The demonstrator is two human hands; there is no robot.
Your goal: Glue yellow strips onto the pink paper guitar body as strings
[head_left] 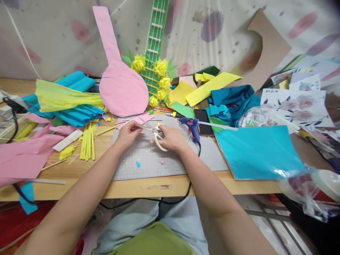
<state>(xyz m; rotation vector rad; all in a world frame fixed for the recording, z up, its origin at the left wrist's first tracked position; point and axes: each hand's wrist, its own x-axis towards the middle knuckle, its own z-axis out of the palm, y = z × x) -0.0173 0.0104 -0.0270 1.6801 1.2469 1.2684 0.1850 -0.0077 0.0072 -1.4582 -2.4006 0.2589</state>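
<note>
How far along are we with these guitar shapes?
The green guitar looks nearly done: crossbars and yellow flowers are on. The right hand holds scissors; what the left hand pinches is unclear. The pink cutout shows neither crossbars nor flowers, so decorating it is probably left.

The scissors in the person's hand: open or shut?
Open: the blades of the scissors spread apart in a narrow V toward the left hand, with the right hand at the white handles.
</note>
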